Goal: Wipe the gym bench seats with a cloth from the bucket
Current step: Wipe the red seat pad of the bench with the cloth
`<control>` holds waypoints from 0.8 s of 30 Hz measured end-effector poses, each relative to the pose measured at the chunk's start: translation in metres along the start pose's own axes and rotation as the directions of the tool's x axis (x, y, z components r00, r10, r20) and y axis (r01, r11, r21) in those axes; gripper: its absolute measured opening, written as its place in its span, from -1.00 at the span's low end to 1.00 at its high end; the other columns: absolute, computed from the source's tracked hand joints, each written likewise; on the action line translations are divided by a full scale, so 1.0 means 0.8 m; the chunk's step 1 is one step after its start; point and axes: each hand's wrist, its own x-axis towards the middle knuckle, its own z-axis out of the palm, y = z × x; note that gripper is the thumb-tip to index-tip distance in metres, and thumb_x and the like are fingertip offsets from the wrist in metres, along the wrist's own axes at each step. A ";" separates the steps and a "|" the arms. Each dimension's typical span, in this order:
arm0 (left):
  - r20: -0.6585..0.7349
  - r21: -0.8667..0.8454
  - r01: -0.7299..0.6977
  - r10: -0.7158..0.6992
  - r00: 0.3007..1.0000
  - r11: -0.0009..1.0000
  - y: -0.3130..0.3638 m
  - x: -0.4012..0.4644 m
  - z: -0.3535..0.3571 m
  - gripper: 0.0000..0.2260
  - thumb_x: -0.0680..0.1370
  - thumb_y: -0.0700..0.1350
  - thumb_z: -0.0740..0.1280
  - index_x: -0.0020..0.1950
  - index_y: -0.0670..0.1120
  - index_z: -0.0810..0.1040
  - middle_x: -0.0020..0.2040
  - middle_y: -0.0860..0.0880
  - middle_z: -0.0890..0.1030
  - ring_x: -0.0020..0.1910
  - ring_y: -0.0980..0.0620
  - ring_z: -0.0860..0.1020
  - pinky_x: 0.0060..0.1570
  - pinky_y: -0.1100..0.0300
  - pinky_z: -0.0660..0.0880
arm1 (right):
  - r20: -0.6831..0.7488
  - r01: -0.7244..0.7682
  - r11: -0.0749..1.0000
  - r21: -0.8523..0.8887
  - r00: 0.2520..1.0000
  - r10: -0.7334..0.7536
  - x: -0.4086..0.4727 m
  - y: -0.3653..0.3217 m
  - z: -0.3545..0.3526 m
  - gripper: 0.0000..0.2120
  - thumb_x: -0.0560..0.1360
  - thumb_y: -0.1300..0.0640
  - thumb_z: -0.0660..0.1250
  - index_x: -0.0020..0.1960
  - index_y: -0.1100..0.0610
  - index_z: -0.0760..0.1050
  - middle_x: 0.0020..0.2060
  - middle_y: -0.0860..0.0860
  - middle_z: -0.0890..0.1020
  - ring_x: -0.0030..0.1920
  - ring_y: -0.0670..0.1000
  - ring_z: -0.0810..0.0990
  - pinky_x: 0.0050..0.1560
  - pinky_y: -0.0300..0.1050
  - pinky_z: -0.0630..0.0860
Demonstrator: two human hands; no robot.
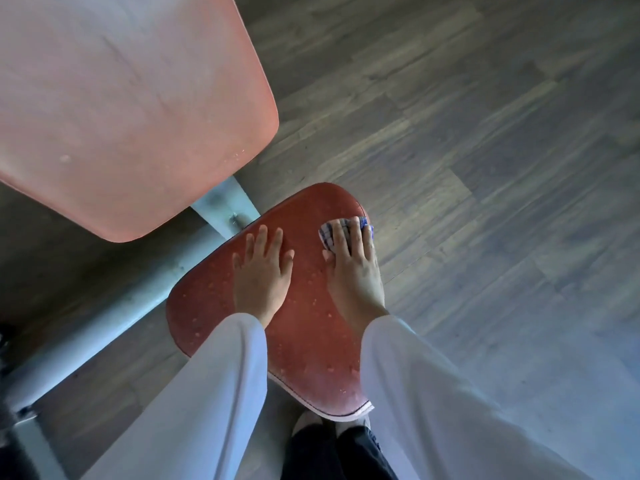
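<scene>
A left hand (262, 268) is lying flat, fingers spread, on a red bench seat (301, 327). The right hand (353, 271) is pressing a checked cloth (327, 233) against the seat's far corner, fingers straight.

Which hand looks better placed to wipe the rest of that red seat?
The right hand: it already presses the checked cloth onto the red seat at its far corner. The left hand lies flat and bare on the seat.
</scene>
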 end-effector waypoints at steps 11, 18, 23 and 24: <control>-0.238 -0.060 -0.012 -0.003 0.971 0.998 -0.016 0.000 0.033 -0.49 0.56 0.10 -0.04 0.42 -0.11 0.34 0.44 -0.14 0.32 0.44 -0.11 0.26 0.38 -0.13 0.15 | -0.045 0.096 0.994 -0.054 0.994 -0.098 0.052 0.000 0.006 -0.56 0.59 0.08 0.07 0.45 0.13 0.18 0.45 0.16 0.22 0.47 0.18 0.09 0.46 0.05 -0.02; -0.254 -0.059 0.000 -0.015 0.967 0.998 -0.016 -0.001 0.035 -0.48 0.55 0.12 -0.05 0.42 -0.07 0.34 0.46 -0.12 0.29 0.46 -0.06 0.22 0.40 -0.05 0.06 | -0.030 -0.005 0.997 -0.073 1.000 0.003 0.103 -0.006 0.006 -0.55 0.60 0.11 0.10 0.46 0.15 0.14 0.45 0.18 0.21 0.46 0.19 0.08 0.44 0.04 0.01; -0.293 -0.063 -0.010 -0.009 0.956 0.998 -0.015 0.000 0.036 -0.50 0.56 0.10 0.00 0.39 -0.10 0.39 0.43 -0.15 0.35 0.44 -0.09 0.28 0.38 -0.08 0.10 | 0.028 0.220 0.968 -0.122 0.976 -0.218 0.063 -0.013 0.009 -0.58 0.57 0.07 0.11 0.42 0.11 0.27 0.40 0.12 0.33 0.44 0.17 0.19 0.40 0.00 0.06; -0.305 -0.062 -0.008 -0.011 0.952 0.998 -0.015 0.000 0.036 -0.51 0.56 0.09 0.01 0.38 -0.11 0.40 0.42 -0.15 0.36 0.43 -0.09 0.30 0.37 -0.09 0.14 | 0.004 0.224 0.966 -0.128 0.974 -0.225 0.052 -0.009 0.009 -0.57 0.55 0.06 0.07 0.40 0.12 0.30 0.37 0.13 0.38 0.42 0.18 0.25 0.38 0.01 0.10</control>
